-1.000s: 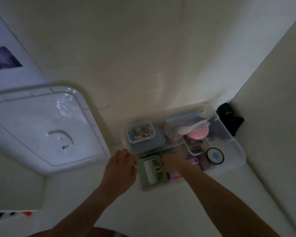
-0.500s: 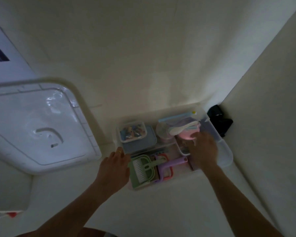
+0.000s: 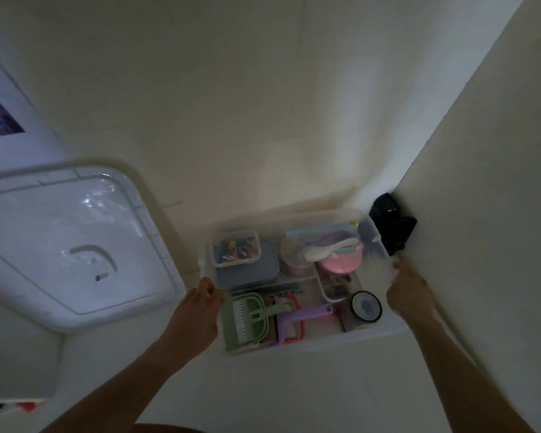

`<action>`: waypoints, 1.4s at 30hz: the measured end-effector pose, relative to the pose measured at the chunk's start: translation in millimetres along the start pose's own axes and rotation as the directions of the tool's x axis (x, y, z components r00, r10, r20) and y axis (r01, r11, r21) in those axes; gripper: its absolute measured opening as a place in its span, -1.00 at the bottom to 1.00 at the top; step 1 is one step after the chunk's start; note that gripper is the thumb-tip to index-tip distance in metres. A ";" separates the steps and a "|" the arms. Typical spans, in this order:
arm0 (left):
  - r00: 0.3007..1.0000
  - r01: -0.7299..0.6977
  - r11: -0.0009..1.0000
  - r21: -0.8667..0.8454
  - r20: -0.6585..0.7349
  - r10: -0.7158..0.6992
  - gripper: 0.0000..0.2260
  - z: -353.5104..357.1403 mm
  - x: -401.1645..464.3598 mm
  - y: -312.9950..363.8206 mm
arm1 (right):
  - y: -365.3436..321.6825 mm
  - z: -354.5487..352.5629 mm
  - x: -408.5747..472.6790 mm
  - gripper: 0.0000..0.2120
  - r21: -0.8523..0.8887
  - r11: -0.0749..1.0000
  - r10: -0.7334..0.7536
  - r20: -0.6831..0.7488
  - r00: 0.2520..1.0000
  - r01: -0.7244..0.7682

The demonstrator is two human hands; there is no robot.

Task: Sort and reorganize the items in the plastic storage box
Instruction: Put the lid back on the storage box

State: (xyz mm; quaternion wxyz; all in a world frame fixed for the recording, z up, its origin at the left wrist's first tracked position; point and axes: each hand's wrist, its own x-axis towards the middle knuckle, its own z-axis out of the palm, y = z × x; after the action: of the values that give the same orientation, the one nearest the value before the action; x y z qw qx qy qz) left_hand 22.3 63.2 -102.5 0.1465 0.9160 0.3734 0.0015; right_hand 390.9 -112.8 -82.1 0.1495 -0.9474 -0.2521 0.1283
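Head view: a person leans over a clear box (image 3: 297, 346) on the pale floor, in a dim corner.
Left hand (image 3: 197, 314): on the box's left wall, fingers curled over the rim.
Right hand (image 3: 409, 295): at the right rim; grip cannot be told.
Contents: green dustpan (image 3: 247, 320), pink bowl (image 3: 341, 264), grey tub (image 3: 247, 267), round tin (image 3: 366, 307), packed close.
Lid (image 3: 66, 245): off, lying well left.
Risk: a lift or slide would likely tip the loosely perched bowl; the black object (image 3: 392, 226) wedged in the corner could snag the box.
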 end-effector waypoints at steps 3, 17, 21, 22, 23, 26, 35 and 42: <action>1.000 -0.030 0.999 0.042 -0.007 0.030 -0.61 -5.7 -10.4 -14.3 | 4.4 1.7 -34.2 -0.55 -0.036 0.999 0.039 0.026 0.999 -0.038; 0.964 -0.123 0.986 0.111 -0.221 0.145 -0.80 -36.8 -26.9 -54.5 | -73.9 5.0 -96.4 -0.50 -0.015 0.993 -0.117 -0.100 0.988 0.116; 0.881 0.023 0.974 0.226 -0.465 0.087 -0.72 -81.6 -30.5 -81.3 | -208.5 17.4 -117.0 -0.62 0.349 0.807 -0.480 -0.081 0.873 0.476; 0.847 0.073 0.964 0.256 -0.527 0.076 -0.71 -96.0 -33.4 -89.5 | -243.5 20.4 -123.1 -0.64 0.400 0.762 -0.533 -0.060 0.844 0.509; 0.810 0.123 0.957 0.264 -0.584 0.057 -0.69 -110.9 -37.3 -97.8 | -276.3 23.3 -129.3 -0.64 0.447 0.729 -0.566 -0.033 0.823 0.519; 0.702 0.246 0.943 0.226 -0.712 -0.013 -0.60 -150.2 -50.1 -121.1 | -355.7 32.7 -143.4 -0.59 0.554 0.663 -0.611 0.013 0.791 0.503; 0.743 0.292 0.920 0.260 -0.667 -0.048 -0.37 -193.2 -60.0 -162.3 | -412.3 70.2 -157.1 -0.51 0.671 0.577 -0.651 0.033 0.758 0.466; 0.747 0.157 0.958 0.240 -0.663 0.044 -0.46 -202.7 -70.9 -152.3 | -390.4 36.4 -203.3 -0.84 0.789 0.532 -0.591 0.087 0.802 0.307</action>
State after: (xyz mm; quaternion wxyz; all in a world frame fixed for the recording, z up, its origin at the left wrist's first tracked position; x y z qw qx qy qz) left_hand -155.7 172.1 57.9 -0.1264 0.8551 0.4251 0.2687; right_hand 37.0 113.5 54.3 0.5029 -0.6635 -0.4381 0.3390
